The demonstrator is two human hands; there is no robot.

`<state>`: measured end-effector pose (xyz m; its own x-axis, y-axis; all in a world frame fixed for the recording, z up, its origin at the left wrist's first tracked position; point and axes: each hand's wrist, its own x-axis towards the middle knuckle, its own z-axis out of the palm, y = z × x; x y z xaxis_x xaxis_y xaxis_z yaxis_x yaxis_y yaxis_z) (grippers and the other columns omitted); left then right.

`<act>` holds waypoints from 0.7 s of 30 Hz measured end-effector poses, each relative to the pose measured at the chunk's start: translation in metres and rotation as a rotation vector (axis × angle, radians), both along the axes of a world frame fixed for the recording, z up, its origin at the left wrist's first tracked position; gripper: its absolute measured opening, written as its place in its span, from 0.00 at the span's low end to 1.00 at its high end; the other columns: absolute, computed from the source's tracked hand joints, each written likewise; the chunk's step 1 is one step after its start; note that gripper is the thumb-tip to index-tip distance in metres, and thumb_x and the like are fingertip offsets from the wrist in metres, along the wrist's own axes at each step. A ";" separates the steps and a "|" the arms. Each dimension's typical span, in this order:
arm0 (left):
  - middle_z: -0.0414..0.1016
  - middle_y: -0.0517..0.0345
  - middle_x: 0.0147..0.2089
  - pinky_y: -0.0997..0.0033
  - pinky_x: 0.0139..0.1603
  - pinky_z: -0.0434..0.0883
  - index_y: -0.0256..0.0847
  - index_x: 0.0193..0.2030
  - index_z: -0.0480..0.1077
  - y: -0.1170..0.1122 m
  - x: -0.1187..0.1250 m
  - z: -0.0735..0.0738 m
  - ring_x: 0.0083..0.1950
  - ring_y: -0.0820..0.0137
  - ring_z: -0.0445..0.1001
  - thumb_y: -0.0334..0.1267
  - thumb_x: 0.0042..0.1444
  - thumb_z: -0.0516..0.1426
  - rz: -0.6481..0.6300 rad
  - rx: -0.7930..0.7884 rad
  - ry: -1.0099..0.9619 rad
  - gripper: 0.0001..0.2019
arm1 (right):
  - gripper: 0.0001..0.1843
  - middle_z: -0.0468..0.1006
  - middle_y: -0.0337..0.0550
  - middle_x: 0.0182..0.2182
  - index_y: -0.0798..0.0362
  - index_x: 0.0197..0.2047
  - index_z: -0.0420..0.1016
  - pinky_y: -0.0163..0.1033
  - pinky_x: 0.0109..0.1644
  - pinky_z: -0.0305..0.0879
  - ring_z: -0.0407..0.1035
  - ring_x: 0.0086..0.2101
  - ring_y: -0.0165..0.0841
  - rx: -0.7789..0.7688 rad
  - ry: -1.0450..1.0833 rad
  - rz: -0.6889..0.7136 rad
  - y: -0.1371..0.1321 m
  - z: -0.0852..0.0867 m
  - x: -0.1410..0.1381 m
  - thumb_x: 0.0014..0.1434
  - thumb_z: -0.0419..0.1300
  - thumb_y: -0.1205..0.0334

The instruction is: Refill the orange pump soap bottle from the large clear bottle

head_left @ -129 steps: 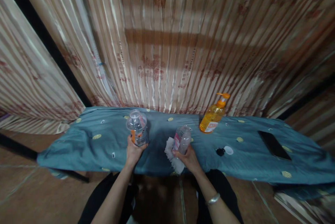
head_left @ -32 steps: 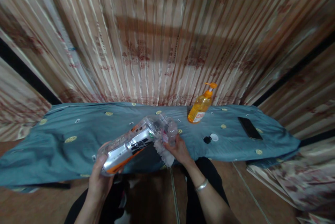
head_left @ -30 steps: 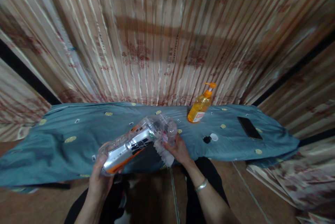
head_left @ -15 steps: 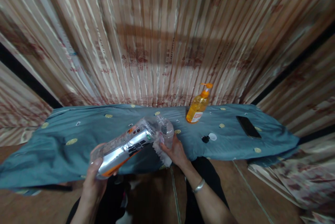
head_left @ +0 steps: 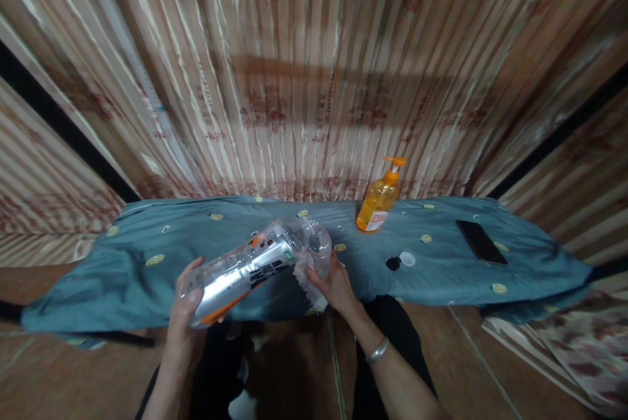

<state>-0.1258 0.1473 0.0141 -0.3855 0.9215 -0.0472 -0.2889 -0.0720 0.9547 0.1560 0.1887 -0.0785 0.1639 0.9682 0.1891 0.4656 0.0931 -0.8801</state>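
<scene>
My left hand (head_left: 189, 302) grips the base of a large clear plastic bottle (head_left: 245, 269) with a silver and orange label. The bottle is tipped on its side, its neck against the mouth of a small clear bottle (head_left: 318, 251). My right hand (head_left: 331, 284) is closed round that small bottle together with a white cloth (head_left: 307, 288), which hangs below my fingers. Both bottles are held just above the near edge of a low table draped in a blue patterned cloth (head_left: 432, 269).
An orange pump bottle (head_left: 377, 203) stands at the back of the table. A black cap (head_left: 393, 263) and a white cap (head_left: 407, 258) lie to its front right. A dark phone (head_left: 481, 242) lies farther right. A striped curtain (head_left: 314, 80) hangs behind.
Earlier my left hand held the large bottle upright, apart from the small one. It is now tipped sideways with its neck at the small bottle's mouth. Over the last second little has moved.
</scene>
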 end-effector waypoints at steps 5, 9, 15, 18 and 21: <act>0.80 0.54 0.51 0.72 0.17 0.69 0.46 0.69 0.72 -0.007 0.004 -0.001 0.30 0.68 0.75 0.59 0.39 0.74 0.026 0.023 0.010 0.48 | 0.37 0.89 0.56 0.52 0.55 0.69 0.73 0.54 0.60 0.82 0.85 0.54 0.53 -0.005 -0.019 -0.018 0.000 0.000 -0.001 0.59 0.69 0.53; 0.79 0.55 0.53 0.73 0.20 0.70 0.48 0.67 0.73 -0.011 0.004 -0.002 0.33 0.68 0.76 0.59 0.41 0.73 0.049 0.038 0.013 0.46 | 0.35 0.89 0.54 0.52 0.53 0.68 0.73 0.53 0.59 0.82 0.86 0.53 0.53 -0.010 -0.017 -0.030 0.001 0.000 -0.001 0.58 0.71 0.56; 0.78 0.52 0.53 0.73 0.20 0.67 0.44 0.58 0.76 -0.015 0.006 -0.003 0.37 0.65 0.75 0.59 0.43 0.73 0.064 0.062 0.023 0.37 | 0.35 0.89 0.53 0.52 0.51 0.67 0.74 0.53 0.59 0.82 0.86 0.53 0.53 -0.001 -0.001 -0.037 0.001 -0.003 -0.002 0.58 0.72 0.57; 0.79 0.50 0.55 0.73 0.23 0.68 0.44 0.60 0.76 -0.019 0.008 -0.002 0.43 0.61 0.76 0.59 0.43 0.73 0.072 0.065 0.026 0.39 | 0.35 0.89 0.54 0.52 0.52 0.68 0.73 0.53 0.59 0.82 0.86 0.52 0.52 0.006 -0.007 -0.036 0.001 -0.002 -0.003 0.58 0.71 0.56; 0.81 0.49 0.57 0.74 0.25 0.68 0.45 0.63 0.77 -0.024 0.010 -0.001 0.46 0.59 0.78 0.57 0.43 0.74 0.078 0.056 0.018 0.40 | 0.35 0.89 0.55 0.52 0.53 0.68 0.73 0.55 0.59 0.82 0.86 0.52 0.54 -0.008 -0.015 -0.033 0.000 0.000 -0.003 0.59 0.71 0.54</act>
<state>-0.1154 0.1228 0.0131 -0.4568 0.8895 0.0110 -0.2631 -0.1469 0.9535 0.1529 0.1883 -0.0788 0.1931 0.9637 0.1842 0.4813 0.0706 -0.8737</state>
